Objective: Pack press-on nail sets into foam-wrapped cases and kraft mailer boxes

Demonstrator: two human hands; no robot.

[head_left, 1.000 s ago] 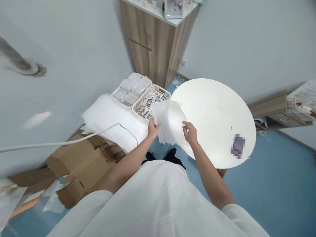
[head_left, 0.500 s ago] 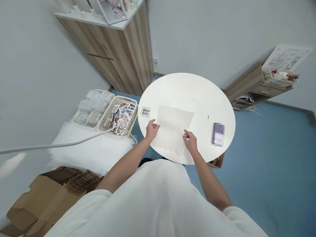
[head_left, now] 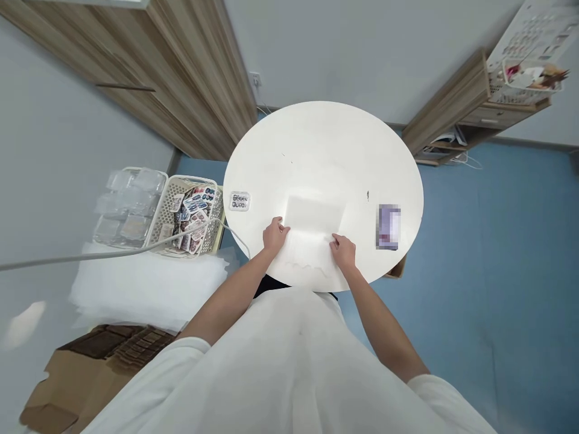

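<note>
A thin, whitish, slightly see-through sheet (head_left: 314, 217) lies on the round white table (head_left: 325, 138), close to my body. Its lower part looks paler, with a wavy near edge; whether it is folded there I cannot tell. My left hand (head_left: 275, 236) pinches the sheet's left side between thumb and fingers. On the opposite side, my right hand (head_left: 344, 251) has its fingertips closed on the sheet's right edge. Left of my left hand, a small clear case (head_left: 239, 201) with rows of dark pieces rests on the table.
A blurred-out purple item (head_left: 388, 226) lies at the table's right. Beside the table on the left stand a basket of printed packets (head_left: 156, 232), a basket of clear boxes (head_left: 131, 202), stacked white sheets (head_left: 145, 286) and cardboard (head_left: 81, 386). A cable (head_left: 113, 254) crosses in front of them.
My view has shifted, so the table appears larger and further left. Both hands have come nearer my body with the sheet's sides, and its near part looks bunched or doubled.
</note>
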